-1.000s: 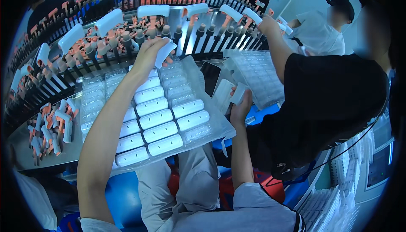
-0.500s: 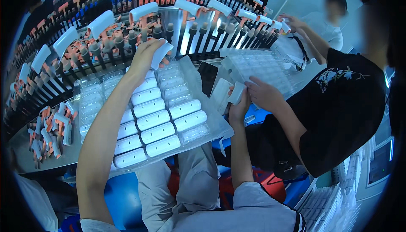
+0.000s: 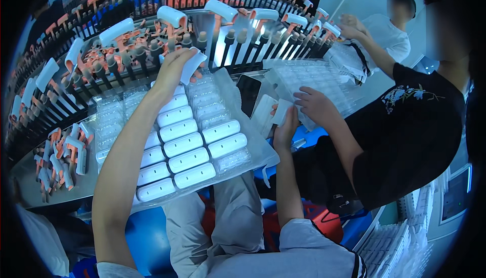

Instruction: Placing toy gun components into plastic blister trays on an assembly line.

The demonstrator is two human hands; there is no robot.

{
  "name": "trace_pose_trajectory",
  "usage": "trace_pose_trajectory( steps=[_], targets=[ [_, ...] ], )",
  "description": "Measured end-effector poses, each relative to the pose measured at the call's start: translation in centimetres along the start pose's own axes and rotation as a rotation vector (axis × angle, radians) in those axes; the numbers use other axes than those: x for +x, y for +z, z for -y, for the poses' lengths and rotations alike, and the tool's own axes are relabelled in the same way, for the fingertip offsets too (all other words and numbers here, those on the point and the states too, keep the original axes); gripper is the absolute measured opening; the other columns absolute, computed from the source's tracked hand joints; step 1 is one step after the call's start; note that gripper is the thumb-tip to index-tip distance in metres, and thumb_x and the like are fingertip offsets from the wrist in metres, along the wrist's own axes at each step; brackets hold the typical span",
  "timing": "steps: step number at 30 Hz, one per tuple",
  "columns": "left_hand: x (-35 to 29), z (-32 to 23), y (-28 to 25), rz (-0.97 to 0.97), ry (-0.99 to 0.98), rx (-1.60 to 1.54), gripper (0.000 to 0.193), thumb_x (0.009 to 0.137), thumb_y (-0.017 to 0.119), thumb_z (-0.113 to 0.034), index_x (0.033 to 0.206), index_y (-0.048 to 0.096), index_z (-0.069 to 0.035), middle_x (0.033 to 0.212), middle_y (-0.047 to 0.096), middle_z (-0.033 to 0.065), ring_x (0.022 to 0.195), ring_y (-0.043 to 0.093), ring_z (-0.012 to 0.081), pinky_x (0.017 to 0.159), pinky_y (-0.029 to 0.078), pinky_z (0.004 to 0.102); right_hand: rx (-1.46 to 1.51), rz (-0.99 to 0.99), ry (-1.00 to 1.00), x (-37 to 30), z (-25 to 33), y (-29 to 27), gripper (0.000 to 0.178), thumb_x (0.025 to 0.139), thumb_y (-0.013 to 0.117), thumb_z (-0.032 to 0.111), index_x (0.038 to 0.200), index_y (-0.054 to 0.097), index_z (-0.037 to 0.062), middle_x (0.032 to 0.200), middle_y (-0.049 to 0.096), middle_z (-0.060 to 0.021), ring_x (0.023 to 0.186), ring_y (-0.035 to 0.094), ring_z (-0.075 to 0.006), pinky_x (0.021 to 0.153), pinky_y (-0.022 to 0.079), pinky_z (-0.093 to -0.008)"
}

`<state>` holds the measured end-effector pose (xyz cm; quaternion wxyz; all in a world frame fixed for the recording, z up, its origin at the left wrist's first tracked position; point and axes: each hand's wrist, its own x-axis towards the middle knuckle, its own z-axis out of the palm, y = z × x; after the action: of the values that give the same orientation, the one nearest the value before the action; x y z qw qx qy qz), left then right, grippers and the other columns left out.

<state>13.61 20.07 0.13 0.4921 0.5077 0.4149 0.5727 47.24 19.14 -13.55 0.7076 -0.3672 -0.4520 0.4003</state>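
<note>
Tray (image 3: pixel 235 160) partly filled with white casings (image 3: pixel 189 159) sits up close, and at its 3 o'clock the right hand (image 3: pixel 286 130) is pinching a small white piece (image 3: pixel 281 113). Up around 12 the left hand (image 3: pixel 173 69) has got another white piece (image 3: pixel 193 66) pinched, black pegs (image 3: pixel 229 40) curving behind it.
</note>
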Motion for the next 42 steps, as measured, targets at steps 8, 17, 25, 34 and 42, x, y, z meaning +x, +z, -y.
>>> trace_pose_trajectory(
  steps=[8,17,25,34,42],
  targets=[
    [0.0,0.0,0.1,0.028,0.024,-0.02,0.037,0.103,0.056,-0.037,0.11,0.065,-0.002,0.093,0.07,0.0095,0.072,0.068,0.0147,0.06,0.053,0.0271,-0.108,0.03,-0.079,-0.4,0.5,0.4,0.03,0.11,0.041,0.029,0.103,0.056,0.003,0.094,0.069,-0.0084,0.079,0.062,-0.0129,0.079,0.049,-0.0281],
    [-0.1,0.8,-1.3,0.011,0.007,-0.02,0.034,0.104,0.055,-0.035,0.108,0.065,-0.002,0.094,0.071,0.0101,0.07,0.068,0.0151,0.06,0.053,0.027,-0.079,-0.041,-0.25,-9.6,2.8,0.7,0.038,0.105,0.052,0.033,0.117,0.059,-0.002,0.101,0.068,-0.0122,0.091,0.065,-0.0184,0.084,0.051,-0.0339],
    [-0.2,-0.3,-0.1,-0.001,0.008,-0.02,0.037,0.103,0.055,-0.035,0.112,0.064,-0.001,0.094,0.07,0.0091,0.073,0.068,0.0153,0.06,0.053,0.0272,-0.272,-0.068,0.272,-26.7,-2.1,-1.9,0.036,0.108,0.05,0.032,0.12,0.058,-0.0003,0.095,0.068,-0.009,0.085,0.066,-0.0158,0.076,0.052,-0.0291],
    [0.1,0.2,0.0,0.028,0.012,-0.042,0.036,0.103,0.055,-0.036,0.111,0.064,-0.002,0.094,0.07,0.0098,0.071,0.068,0.0156,0.06,0.053,0.0273,-0.392,0.238,0.259,-26.5,-3.4,0.6,0.028,0.105,0.052,0.017,0.125,0.059,-0.0016,0.088,0.069,-0.0106,0.075,0.063,-0.0155,0.07,0.051,-0.0315],
    [-0.2,0.2,-0.1,0.029,0.014,-0.019,0.037,0.103,0.056,-0.036,0.112,0.065,-0.002,0.095,0.07,0.0094,0.073,0.068,0.0156,0.062,0.053,0.0272,-0.768,0.567,0.144,-26.9,-1.9,1.8,0.033,0.099,0.06,0.028,0.123,0.063,0.0054,0.095,0.072,-0.0234,0.083,0.071,-0.0435,0.073,0.057,-0.0486]
  ],
)
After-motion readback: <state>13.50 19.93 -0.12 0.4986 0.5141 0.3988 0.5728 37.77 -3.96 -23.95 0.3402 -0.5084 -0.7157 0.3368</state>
